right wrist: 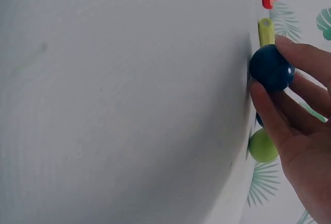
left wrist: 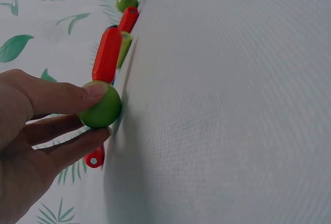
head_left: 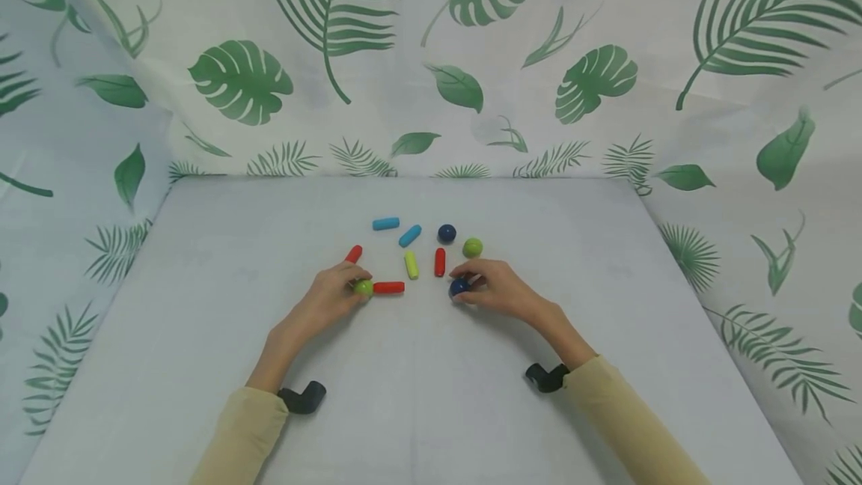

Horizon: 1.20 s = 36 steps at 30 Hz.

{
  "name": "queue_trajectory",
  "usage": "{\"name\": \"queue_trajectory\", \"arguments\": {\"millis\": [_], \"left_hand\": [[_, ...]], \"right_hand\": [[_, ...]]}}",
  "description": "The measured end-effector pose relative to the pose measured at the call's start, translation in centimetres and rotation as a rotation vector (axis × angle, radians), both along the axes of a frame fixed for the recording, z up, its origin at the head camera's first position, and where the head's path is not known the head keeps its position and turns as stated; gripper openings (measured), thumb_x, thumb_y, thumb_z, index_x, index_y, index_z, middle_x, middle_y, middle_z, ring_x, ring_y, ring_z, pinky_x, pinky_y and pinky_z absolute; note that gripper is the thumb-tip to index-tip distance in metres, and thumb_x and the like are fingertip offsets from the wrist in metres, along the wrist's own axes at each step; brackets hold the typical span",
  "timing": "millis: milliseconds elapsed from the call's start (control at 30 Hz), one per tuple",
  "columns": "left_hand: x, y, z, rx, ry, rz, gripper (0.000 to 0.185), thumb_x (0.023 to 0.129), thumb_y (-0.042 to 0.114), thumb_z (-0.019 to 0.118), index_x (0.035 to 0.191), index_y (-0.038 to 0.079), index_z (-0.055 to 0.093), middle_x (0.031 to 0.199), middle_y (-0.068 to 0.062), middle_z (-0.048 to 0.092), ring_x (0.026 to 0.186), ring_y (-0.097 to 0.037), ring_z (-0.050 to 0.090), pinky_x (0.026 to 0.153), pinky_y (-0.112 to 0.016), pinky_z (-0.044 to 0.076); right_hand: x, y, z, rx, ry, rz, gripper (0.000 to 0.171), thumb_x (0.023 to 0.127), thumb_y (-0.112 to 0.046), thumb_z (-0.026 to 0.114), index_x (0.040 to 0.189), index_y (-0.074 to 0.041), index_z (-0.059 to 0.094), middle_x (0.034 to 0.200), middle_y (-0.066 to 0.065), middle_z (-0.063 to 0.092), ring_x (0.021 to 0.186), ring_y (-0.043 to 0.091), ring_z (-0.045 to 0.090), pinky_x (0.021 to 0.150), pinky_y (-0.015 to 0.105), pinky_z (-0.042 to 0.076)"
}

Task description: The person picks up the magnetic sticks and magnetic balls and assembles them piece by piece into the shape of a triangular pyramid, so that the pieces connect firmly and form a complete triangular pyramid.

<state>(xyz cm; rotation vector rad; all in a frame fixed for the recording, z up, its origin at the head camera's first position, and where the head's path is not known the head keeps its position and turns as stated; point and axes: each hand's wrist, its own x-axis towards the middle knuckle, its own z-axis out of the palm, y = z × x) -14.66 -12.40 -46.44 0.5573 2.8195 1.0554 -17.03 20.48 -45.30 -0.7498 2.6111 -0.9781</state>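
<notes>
My left hand (head_left: 333, 292) pinches a green ball (left wrist: 102, 107) between thumb and fingers, low at the table surface. One red stick (head_left: 389, 287) lies right beside that ball, and another red stick (head_left: 354, 254) lies just beyond the hand. On the other side, my right hand (head_left: 501, 289) holds a dark blue ball (right wrist: 272, 69) by thumb and fingertips. Past it are a third red stick (head_left: 440, 262), a second green ball (head_left: 473, 248) and a second dark blue ball (head_left: 447, 233). A yellow-green stick (head_left: 411, 265) lies between the hands.
Two blue sticks, a level one (head_left: 386, 224) and a slanted one (head_left: 410, 236), lie at the back of the group. The white table (head_left: 417, 395) ends at a leaf-print cloth (head_left: 498, 96) behind and at both sides. Each wrist carries a black camera mount (head_left: 304, 398).
</notes>
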Motion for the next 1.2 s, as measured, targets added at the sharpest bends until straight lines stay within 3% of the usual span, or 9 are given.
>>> {"name": "queue_trajectory", "arguments": {"millis": [700,1200], "left_hand": [[0.2,-0.2,0.1,0.035,-0.021,-0.012,0.034,0.088,0.000,0.077,0.121,0.001,0.070,0.116,-0.011,0.070,0.105,-0.026,0.067,0.096,-0.043,0.059],[0.0,-0.3,0.0,0.017,-0.036,-0.004,0.036,0.088,0.001,0.078,0.123,0.002,0.070,0.117,-0.010,0.070,0.107,-0.025,0.066,0.097,-0.042,0.058]], "right_hand": [[-0.5,-3.3,-0.2,-0.093,0.040,0.095,0.036,0.087,-0.006,0.081,0.122,-0.003,0.071,0.115,0.009,0.074,0.105,0.024,0.070,0.093,0.033,0.061],[-1.0,-5.5,-0.4,-0.066,0.021,0.143,0.039,0.090,-0.012,0.080,0.126,-0.004,0.070,0.118,0.008,0.073,0.106,0.021,0.069,0.096,0.031,0.059]]}}
